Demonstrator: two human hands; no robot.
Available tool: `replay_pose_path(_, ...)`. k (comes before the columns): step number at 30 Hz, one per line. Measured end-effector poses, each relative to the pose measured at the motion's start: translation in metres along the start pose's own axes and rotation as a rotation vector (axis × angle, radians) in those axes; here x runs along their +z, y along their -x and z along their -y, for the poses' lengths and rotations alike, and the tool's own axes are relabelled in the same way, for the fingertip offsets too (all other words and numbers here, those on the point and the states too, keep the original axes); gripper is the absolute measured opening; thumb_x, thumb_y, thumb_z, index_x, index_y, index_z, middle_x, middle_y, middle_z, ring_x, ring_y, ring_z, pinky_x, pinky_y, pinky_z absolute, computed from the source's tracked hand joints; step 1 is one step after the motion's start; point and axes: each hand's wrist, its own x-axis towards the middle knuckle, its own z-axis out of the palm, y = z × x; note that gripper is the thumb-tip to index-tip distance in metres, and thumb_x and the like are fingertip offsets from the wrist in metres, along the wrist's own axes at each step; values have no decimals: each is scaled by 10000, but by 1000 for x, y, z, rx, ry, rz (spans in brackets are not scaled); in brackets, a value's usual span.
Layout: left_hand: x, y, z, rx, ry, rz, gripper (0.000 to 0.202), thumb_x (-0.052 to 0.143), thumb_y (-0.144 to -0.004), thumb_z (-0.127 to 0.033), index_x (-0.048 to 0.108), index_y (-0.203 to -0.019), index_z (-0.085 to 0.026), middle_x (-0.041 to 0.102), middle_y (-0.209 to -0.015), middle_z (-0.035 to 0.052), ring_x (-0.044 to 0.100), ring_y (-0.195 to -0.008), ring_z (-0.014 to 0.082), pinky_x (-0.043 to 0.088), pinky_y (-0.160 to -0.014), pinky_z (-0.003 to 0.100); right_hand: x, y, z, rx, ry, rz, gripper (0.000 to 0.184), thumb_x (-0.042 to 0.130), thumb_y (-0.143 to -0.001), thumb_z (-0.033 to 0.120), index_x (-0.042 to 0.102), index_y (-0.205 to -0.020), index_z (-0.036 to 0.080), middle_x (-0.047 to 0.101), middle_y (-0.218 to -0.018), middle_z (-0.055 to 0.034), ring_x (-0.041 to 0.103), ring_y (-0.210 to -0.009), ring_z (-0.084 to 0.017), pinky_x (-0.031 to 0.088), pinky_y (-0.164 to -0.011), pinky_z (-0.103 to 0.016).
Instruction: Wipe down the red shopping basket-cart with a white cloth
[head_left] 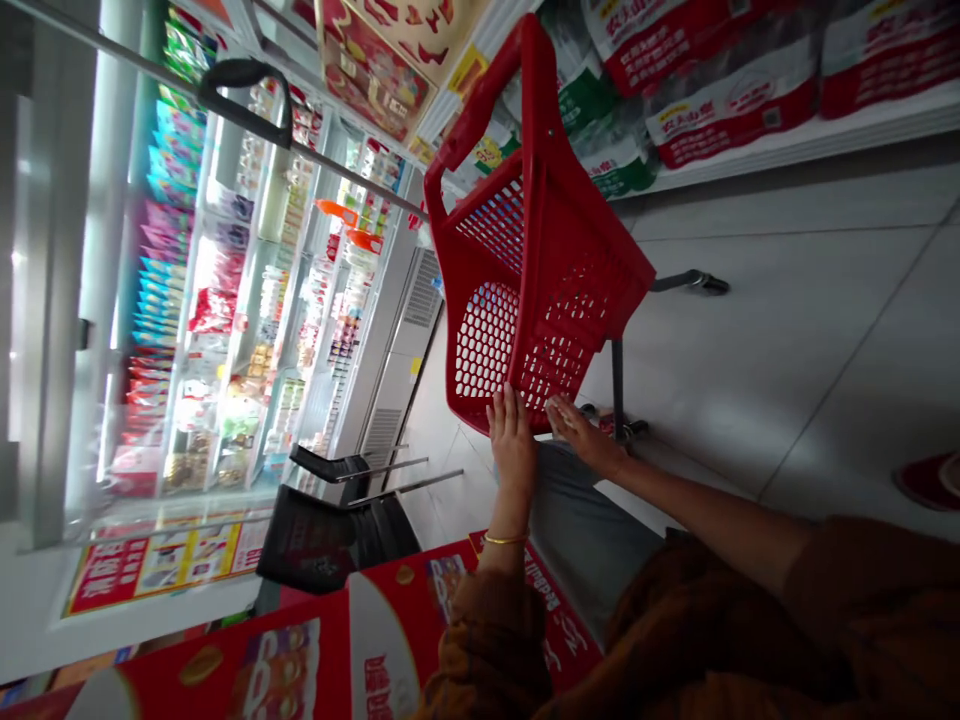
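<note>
A red plastic shopping cart (551, 260) with perforated sides and dark metal legs takes up the middle of the tilted view. My left hand (513, 435), a gold bracelet on its wrist, lies with fingers stretched out against the cart's near side. Beside it, my right hand (583, 436) is also stretched out, its fingertips at the same side of the cart; whether they press on it I cannot tell. Neither hand is wrapped round anything.
Shrink-wrapped water bottles (731, 110) stand on a low shelf at upper right. A glass-doored fridge (225, 300) with a black handle (251, 100) fills the left. A black folding chair (337, 540) and red drink cartons (300, 650) are nearby. Pale floor tiles (750, 330) lie at right.
</note>
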Motion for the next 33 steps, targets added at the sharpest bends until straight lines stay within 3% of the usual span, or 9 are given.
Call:
replay_pose_path(6, 6, 1, -3, -16, 40, -45, 628, 361, -857, -2, 309, -1471, -123, 342, -1527, 165, 176, -1459, 270, 256, -1171, 559, -5, 10, -9, 16, 62, 25, 496, 427, -950, 188, 384, -1444, 209, 311, -1560, -65, 217, -1455, -208, 287, -1172, -471)
replay_pose_path(9, 10, 0, -4, -5, 45, -109, 596, 359, -880, -23, 325, -1465, -130, 388, -1506, 153, 219, -1449, 266, 278, -1168, 546, -4, 17, -16, 34, 117, 17, 501, 400, -953, 186, 369, -1452, 193, 310, -1558, -93, 231, -1454, -211, 311, -1157, -481)
replay_pose_path(12, 12, 0, -4, 11, 68, -166, 589, 374, -881, -26, 335, -1460, -126, 414, -1489, 159, 248, -1442, 262, 302, -1162, 531, -1, 24, -23, 82, 145, -59, 491, 330, -965, 166, 368, -1454, 185, 354, -1537, -107, 278, -1440, -212, 332, -1148, -482)
replay_pose_path(15, 13, -1, -5, 9, 94, -193, 613, 372, -868, -7, 323, -1466, -130, 411, -1488, 162, 265, -1437, 247, 314, -1162, 512, 3, 25, -23, 162, 134, -164, 517, 403, -959, 242, 338, -1470, 200, 354, -1531, -126, 334, -1419, -245, 380, -1117, -485)
replay_pose_path(21, 15, -4, -8, 2, 123, -278, 619, 389, -869, -15, 296, -1474, -103, 433, -1470, 183, 285, -1428, 243, 343, -1153, 476, 23, 8, -4, 237, 188, -263, 558, 344, -981, 274, 193, -1517, 241, 245, -1551, -141, 356, -1409, -241, 446, -1071, -479)
replay_pose_path(26, 15, -6, -11, -29, 170, -327, 646, 384, -869, -23, 254, -1494, -123, 476, -1443, 171, 354, -1399, 236, 386, -1130, 452, 32, -5, 13, 325, 135, -350, 524, 346, -976, 296, 288, -1489, 207, 254, -1529, -160, 329, -1417, -286, 386, -1107, -551)
replay_pose_path(33, 13, -6, -13, -48, 265, -365, 620, 413, -890, -77, 269, -1491, -126, 488, -1436, 162, 380, -1389, 233, 391, -1126, 451, 27, -15, 37, 284, 123, -342, 514, 360, -979, 270, 297, -1489, 244, 268, -1527, -153, 333, -1415, -286, 390, -1110, -550)
